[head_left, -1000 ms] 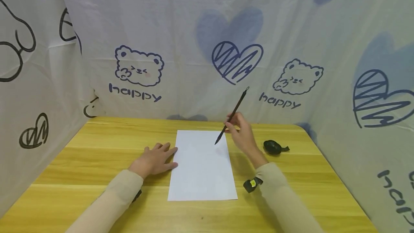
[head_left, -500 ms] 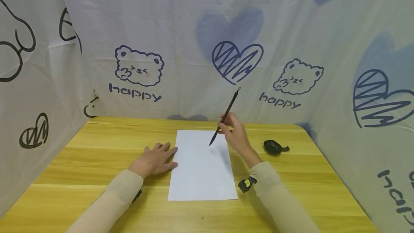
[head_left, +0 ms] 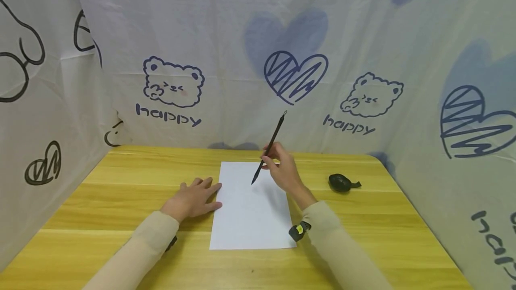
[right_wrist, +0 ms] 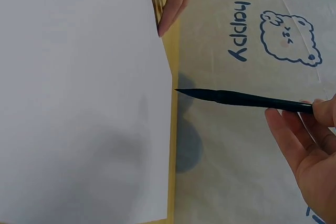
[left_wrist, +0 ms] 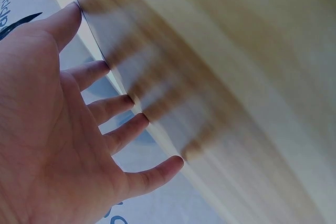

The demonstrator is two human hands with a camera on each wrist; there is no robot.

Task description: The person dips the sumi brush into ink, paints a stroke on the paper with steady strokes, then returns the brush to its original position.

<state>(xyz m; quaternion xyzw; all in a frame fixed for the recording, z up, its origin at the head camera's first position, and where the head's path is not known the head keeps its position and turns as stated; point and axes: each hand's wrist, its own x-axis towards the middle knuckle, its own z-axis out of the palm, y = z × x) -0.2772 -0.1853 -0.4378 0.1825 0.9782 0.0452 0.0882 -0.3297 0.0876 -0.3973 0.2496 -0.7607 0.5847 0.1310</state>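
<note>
My right hand [head_left: 283, 170] pinches a dark brush pen-like writing brush [head_left: 270, 144] between thumb and fingers, its pointed tip down over the white sheet of paper [head_left: 250, 218]. In the right wrist view the dark tip of the writing brush [right_wrist: 226, 97] shows apart from the paper [right_wrist: 79, 77]. On the left edge of the sheet, thumb and fingertips of my left hand [head_left: 193, 199] rest with the fingers spread. The left wrist view shows that hand [left_wrist: 79, 114] from the palm side, fingertips against the tabletop. No marks show on the paper.
A small black dish with a short handle [head_left: 340, 183] sits on the wood-grain table [head_left: 363, 236], right of the right hand. A pale cloth [head_left: 234, 102] with printed hearts and bears hangs behind the table and on both sides.
My right hand has moved left with the writing brush, bringing the tip from near the sheet's upper right toward its upper middle. The left hand has stayed in place.
</note>
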